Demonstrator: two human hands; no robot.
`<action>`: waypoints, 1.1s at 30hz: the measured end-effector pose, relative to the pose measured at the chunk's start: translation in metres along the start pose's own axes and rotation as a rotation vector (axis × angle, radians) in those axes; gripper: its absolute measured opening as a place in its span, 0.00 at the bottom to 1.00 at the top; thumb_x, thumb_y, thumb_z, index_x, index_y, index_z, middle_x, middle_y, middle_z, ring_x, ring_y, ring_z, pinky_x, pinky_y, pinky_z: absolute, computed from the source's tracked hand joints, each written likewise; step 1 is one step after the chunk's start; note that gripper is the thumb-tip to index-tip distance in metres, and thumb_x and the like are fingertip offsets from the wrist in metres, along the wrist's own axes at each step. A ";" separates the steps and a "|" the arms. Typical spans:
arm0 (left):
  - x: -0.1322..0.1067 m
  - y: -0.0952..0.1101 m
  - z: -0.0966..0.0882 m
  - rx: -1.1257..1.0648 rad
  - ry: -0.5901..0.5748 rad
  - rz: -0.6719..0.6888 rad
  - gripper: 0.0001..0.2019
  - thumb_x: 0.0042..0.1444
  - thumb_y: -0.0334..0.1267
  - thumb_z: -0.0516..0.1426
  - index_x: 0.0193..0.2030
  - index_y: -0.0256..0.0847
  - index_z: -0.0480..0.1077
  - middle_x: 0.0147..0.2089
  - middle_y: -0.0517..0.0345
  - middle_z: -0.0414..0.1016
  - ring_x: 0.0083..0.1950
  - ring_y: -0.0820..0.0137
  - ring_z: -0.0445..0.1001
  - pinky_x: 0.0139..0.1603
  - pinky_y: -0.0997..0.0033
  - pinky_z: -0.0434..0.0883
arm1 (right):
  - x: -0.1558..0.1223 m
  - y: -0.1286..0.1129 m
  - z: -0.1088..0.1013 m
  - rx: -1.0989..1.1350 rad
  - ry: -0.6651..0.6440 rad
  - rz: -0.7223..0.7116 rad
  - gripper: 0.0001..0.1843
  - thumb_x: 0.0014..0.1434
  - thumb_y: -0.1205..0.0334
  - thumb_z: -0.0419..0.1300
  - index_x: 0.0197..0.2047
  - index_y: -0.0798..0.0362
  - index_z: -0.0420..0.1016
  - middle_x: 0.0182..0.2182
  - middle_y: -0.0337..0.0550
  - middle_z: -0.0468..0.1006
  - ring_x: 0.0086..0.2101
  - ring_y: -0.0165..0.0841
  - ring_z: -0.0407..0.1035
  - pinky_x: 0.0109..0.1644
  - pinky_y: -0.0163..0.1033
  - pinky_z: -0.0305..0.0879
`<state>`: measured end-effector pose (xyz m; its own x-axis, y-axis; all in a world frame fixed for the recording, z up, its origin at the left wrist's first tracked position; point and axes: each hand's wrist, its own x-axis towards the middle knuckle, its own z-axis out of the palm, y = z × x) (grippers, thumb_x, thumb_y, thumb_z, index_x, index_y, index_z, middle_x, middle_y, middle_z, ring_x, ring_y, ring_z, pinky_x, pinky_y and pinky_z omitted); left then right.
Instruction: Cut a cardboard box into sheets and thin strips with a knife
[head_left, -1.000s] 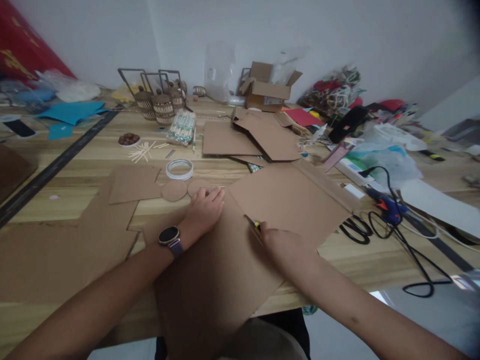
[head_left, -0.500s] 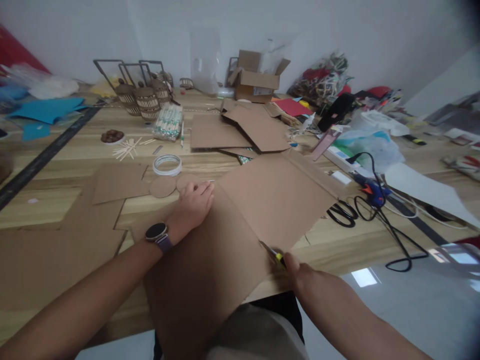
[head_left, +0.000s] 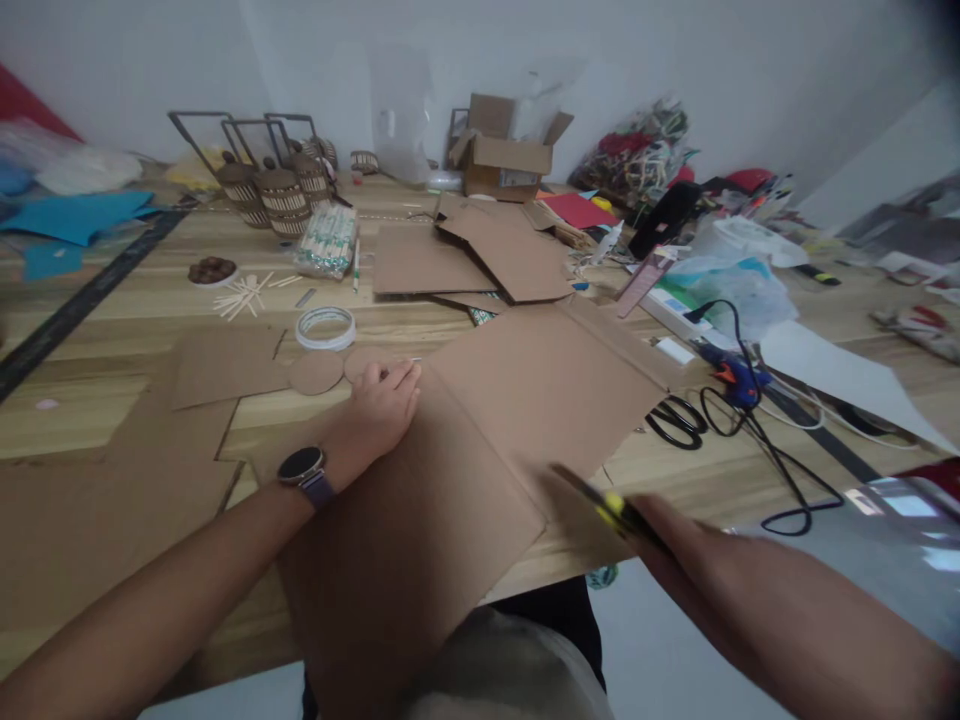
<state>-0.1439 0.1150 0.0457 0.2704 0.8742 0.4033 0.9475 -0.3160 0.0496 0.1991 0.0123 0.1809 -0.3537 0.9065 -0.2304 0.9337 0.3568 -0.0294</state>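
Observation:
My left hand (head_left: 386,405), with a dark watch on its wrist, presses on the far corner of a large brown cardboard sheet (head_left: 420,540), its fingers bent and close together. A small pale edge shows by the fingertips; I cannot tell what it is. My right hand (head_left: 667,535) is closed round a yellow and black utility knife (head_left: 615,508), blurred by motion. The knife's blade points left, over the right part of the cardboard near the sheet's right corner. Another cardboard piece (head_left: 525,390) lies beyond the sheet's straight edge.
Cardboard discs (head_left: 316,372) and a tape roll (head_left: 325,328) lie past my left hand. A glue gun (head_left: 739,380) with its black cable is on the right, near black scissor handles (head_left: 676,422). Stacked cardboard (head_left: 517,250) and woven lanterns (head_left: 283,200) stand farther back.
My right hand has drawn the knife right and toward me, off the sheet's edge line. My left hand keeps its place on the cardboard. The view has shifted slightly.

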 end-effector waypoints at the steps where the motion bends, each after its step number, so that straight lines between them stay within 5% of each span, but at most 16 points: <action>1: 0.000 0.000 0.000 -0.001 -0.003 0.006 0.21 0.70 0.39 0.45 0.64 0.35 0.67 0.63 0.43 0.71 0.49 0.53 0.66 0.50 0.51 0.62 | 0.022 -0.010 -0.010 0.000 -0.030 -0.023 0.12 0.66 0.56 0.51 0.47 0.49 0.72 0.25 0.45 0.81 0.22 0.38 0.74 0.23 0.37 0.54; 6: 0.000 0.002 -0.005 -0.001 -0.020 0.004 0.20 0.70 0.38 0.45 0.63 0.36 0.67 0.63 0.43 0.71 0.49 0.55 0.67 0.51 0.52 0.62 | 0.137 -0.074 -0.021 0.088 -0.022 -0.071 0.13 0.70 0.59 0.47 0.46 0.54 0.70 0.39 0.54 0.83 0.37 0.39 0.78 0.32 0.37 0.59; 11: 0.001 0.008 -0.013 -0.015 -0.043 -0.028 0.19 0.70 0.37 0.46 0.63 0.36 0.66 0.62 0.47 0.72 0.49 0.56 0.66 0.51 0.53 0.64 | 0.183 -0.103 -0.008 0.076 -0.047 -0.079 0.15 0.70 0.61 0.46 0.50 0.57 0.70 0.42 0.57 0.82 0.40 0.41 0.78 0.35 0.37 0.63; 26: 0.003 0.010 -0.018 -0.049 -0.082 -0.044 0.20 0.70 0.37 0.46 0.63 0.36 0.66 0.64 0.45 0.71 0.51 0.55 0.68 0.52 0.52 0.64 | 0.188 -0.109 -0.009 -0.022 -0.066 -0.114 0.19 0.69 0.70 0.42 0.53 0.60 0.71 0.43 0.61 0.81 0.44 0.44 0.78 0.42 0.41 0.70; 33: 0.002 0.009 -0.016 -0.047 -0.061 -0.041 0.21 0.70 0.38 0.43 0.63 0.33 0.67 0.64 0.43 0.72 0.52 0.53 0.68 0.52 0.49 0.64 | 0.138 -0.089 -0.013 -0.103 -0.116 -0.130 0.17 0.65 0.74 0.47 0.49 0.59 0.74 0.38 0.59 0.83 0.39 0.43 0.80 0.37 0.38 0.69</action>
<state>-0.1374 0.1081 0.0619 0.2425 0.9074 0.3433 0.9494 -0.2948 0.1085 0.0667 0.1087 0.1639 -0.4564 0.8216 -0.3417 0.8679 0.4956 0.0324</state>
